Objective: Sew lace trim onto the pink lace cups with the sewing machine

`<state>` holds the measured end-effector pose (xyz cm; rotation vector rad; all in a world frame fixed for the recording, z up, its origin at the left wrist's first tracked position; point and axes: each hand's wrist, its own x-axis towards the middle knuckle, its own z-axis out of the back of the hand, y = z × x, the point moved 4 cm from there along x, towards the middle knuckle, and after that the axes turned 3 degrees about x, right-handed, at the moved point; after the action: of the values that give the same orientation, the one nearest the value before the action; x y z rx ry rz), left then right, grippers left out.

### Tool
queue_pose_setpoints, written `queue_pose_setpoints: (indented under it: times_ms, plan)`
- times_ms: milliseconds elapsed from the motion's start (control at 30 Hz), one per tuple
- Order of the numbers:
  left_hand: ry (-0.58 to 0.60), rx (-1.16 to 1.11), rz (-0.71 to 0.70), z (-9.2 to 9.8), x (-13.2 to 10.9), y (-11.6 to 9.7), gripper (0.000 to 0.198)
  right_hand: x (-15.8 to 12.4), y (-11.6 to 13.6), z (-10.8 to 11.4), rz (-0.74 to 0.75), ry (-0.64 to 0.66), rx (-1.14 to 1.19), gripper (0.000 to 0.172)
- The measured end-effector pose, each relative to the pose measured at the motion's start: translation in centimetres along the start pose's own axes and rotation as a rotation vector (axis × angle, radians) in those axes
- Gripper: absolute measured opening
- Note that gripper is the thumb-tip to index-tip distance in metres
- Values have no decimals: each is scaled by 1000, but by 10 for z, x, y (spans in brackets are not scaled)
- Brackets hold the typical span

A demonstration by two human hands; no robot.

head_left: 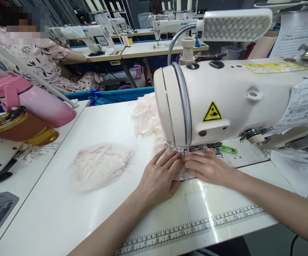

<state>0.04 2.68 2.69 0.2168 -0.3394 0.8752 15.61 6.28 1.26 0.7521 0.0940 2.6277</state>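
Observation:
Pale lace fabric lies under the needle area of a white sewing machine. My left hand presses down on the lace from the left, its fingers bent and close together. From the right, my right hand grips the same lace, fingertips bunched near the presser foot. The needle is hidden behind the machine head and my fingers. More cream lace spreads out behind the hands. A lime-green looped object lies right of the presser foot.
A sheer cream fabric piece with loose threads lies to the left. A ruler strip runs along the front edge. A pink bottle and an amber container stand at left. An LED lamp hangs above. Another person sits beyond.

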Motion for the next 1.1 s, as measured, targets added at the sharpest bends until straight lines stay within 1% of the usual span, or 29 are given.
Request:
queue_pose_setpoints:
  times_ms: [67,200,300,367,400,567,800,933,1000,1033,1067,1100]
  plan:
    - [-66,-29,-47,5,-1,0,25,0,2,2,15,-8,80,13]
    - [-236,12,-177,13,-3,-4,5,-2,5,7,76,-58,174,13]
    - [-321,45,-230,18,-3,-8,7,-3,6,8,70,-51,180,13]
    - [-351,72,-249,21,-3,-11,8,-3,6,9,55,-40,176,8]
    - [-357,81,-255,23,-3,-13,9,-2,7,9,59,-47,176,9]
    - [-341,101,-265,26,-4,-17,7,4,13,16,146,-133,147,12]
    - [-333,131,-277,26,-5,-19,12,6,15,20,158,-133,163,12]
    - [-317,137,-281,26,-5,-19,14,0,11,15,157,-98,182,10]
    - [-280,108,-269,23,-4,-18,9,-3,9,11,167,-79,178,11]
    - [-236,79,-251,20,-4,-16,5,-5,9,10,170,-77,177,11]
    - [-177,43,-225,16,-3,-14,10,-5,9,9,169,-79,179,12]
    - [-108,6,-194,11,-2,-11,21,-5,9,8,164,-81,187,13]
